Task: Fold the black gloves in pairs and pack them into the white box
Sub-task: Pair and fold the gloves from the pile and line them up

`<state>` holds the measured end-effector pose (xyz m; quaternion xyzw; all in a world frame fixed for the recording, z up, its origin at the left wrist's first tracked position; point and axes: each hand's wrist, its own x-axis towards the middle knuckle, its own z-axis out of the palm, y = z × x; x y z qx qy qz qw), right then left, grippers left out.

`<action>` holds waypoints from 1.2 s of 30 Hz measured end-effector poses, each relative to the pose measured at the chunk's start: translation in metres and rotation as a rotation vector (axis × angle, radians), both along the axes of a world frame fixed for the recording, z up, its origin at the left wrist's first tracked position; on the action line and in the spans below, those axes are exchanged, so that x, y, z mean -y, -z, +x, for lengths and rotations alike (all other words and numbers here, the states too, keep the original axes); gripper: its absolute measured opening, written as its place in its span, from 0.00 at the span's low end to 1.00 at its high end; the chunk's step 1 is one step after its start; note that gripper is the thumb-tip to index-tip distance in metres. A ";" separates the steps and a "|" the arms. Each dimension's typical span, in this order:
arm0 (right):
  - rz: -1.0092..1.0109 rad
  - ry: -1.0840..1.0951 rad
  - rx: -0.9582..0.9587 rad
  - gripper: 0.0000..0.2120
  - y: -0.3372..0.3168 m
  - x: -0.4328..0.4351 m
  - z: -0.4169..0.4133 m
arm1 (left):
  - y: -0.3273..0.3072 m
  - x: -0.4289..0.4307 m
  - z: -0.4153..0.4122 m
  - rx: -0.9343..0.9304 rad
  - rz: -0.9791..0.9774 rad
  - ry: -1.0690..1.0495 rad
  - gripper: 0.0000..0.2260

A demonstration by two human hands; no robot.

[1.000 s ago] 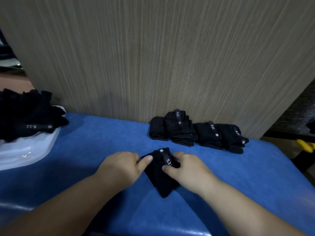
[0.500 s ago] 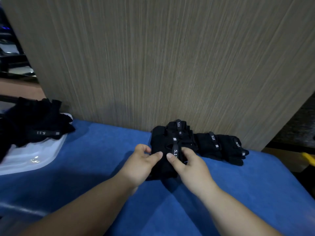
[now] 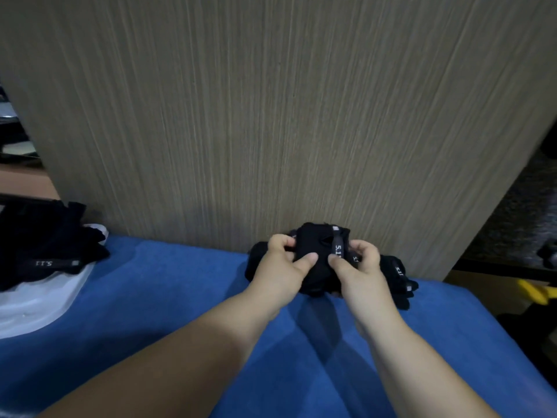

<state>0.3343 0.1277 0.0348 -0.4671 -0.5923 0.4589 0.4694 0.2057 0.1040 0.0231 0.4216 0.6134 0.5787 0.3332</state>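
At centre frame, left hand (image 3: 280, 268) and right hand (image 3: 364, 267), each grip clenched on a folded pair (image 3: 313, 242), over the finished row (image 3: 398, 277); loose gloves (image 3: 45, 242) at left await folding.

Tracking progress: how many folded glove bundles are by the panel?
3 clearly: held bundle in left hand and right hand; left bundle and right bundle flanking it. Others may be hidden.

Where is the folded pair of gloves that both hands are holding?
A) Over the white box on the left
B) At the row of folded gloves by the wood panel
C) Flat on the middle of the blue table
B: the left hand and right hand grip the folded pair right at the row of folded gloves against the wood panel, far from the white box.
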 end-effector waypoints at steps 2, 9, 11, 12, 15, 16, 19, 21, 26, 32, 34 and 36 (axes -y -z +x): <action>0.032 0.050 0.034 0.16 -0.002 -0.010 0.008 | -0.004 -0.010 0.004 -0.227 -0.003 -0.015 0.16; 0.114 0.195 0.290 0.12 0.003 -0.040 0.028 | 0.000 -0.018 0.002 -0.774 -0.025 -0.144 0.16; 0.121 0.212 0.362 0.09 0.007 -0.045 0.026 | 0.006 -0.023 -0.001 -0.824 -0.070 -0.104 0.18; 0.131 0.216 0.388 0.08 0.008 -0.046 0.023 | 0.010 -0.026 -0.002 -0.838 -0.103 -0.069 0.20; 0.152 0.227 0.460 0.08 0.014 -0.047 0.012 | 0.021 -0.035 -0.003 -0.881 -0.185 0.036 0.23; 0.151 0.243 0.512 0.09 0.017 -0.049 0.008 | 0.024 -0.037 -0.003 -0.900 -0.193 0.055 0.23; 0.200 0.327 0.710 0.11 0.029 -0.051 0.001 | 0.033 -0.040 -0.002 -0.973 -0.206 0.070 0.24; 0.236 0.367 0.758 0.13 0.034 -0.053 0.001 | 0.037 -0.042 -0.003 -1.017 -0.211 0.072 0.24; 0.327 0.431 0.892 0.15 0.048 -0.059 0.002 | 0.040 -0.041 -0.005 -1.127 -0.209 0.105 0.24; 0.526 0.221 0.840 0.17 0.055 -0.064 0.004 | 0.040 -0.041 -0.005 -1.195 -0.191 0.120 0.23; 0.510 0.161 0.891 0.21 0.054 -0.064 0.005 | 0.039 -0.042 -0.006 -1.205 -0.188 0.129 0.23; 0.481 0.090 0.986 0.24 0.055 -0.065 0.006 | 0.040 -0.043 -0.007 -1.207 -0.196 0.136 0.23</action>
